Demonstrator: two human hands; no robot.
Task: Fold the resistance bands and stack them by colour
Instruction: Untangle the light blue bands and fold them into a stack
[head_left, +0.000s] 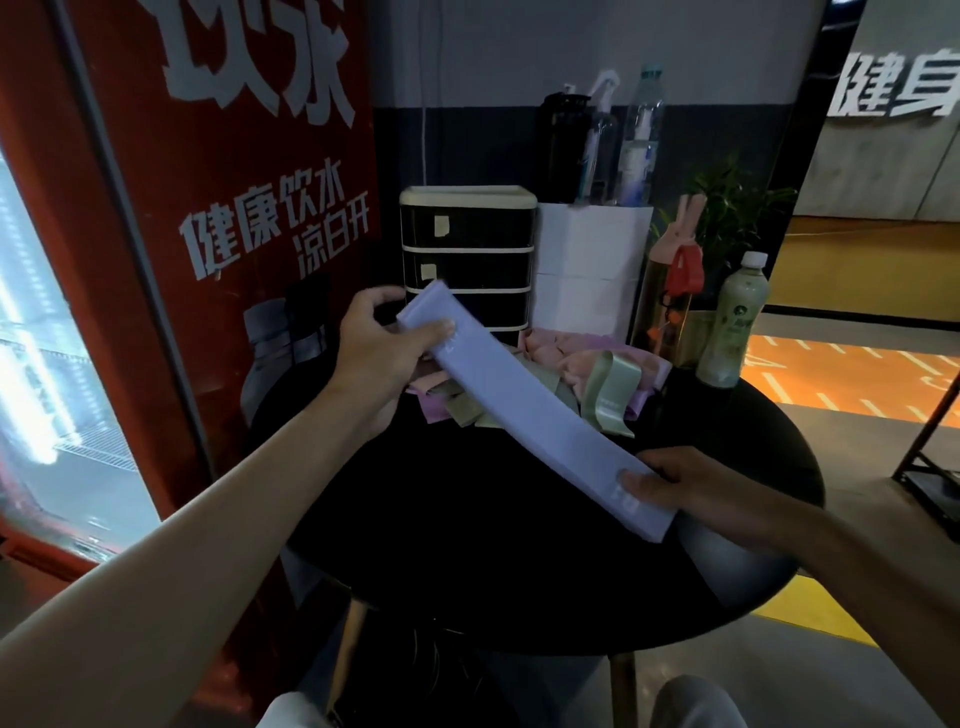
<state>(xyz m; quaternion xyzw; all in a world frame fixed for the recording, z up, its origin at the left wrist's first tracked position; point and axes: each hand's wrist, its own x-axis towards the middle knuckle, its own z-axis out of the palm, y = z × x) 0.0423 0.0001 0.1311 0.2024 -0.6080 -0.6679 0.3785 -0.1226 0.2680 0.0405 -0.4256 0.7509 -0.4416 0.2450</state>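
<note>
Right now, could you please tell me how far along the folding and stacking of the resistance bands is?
Done: no folded stack shows on the black table. In hand: the lavender band, held out full length, left hand pinching the far end, right hand the near end. Left: folding it, plus the jumbled pile of pink, green and purple bands behind.

Lavender band (524, 410), held between my left hand (384, 348) and right hand (691, 483): smooth, matt, rubbery sheet. Pile of pink and green bands (587, 364) at the far edge of the round table (467, 545): same thin sheet, one green loop faintly satiny. Tabletop: black, smooth, dull sheen. Drawer unit (467, 260): glossy dark plastic fronts, cream frame. Bottles (641, 140): clear plastic.
</note>
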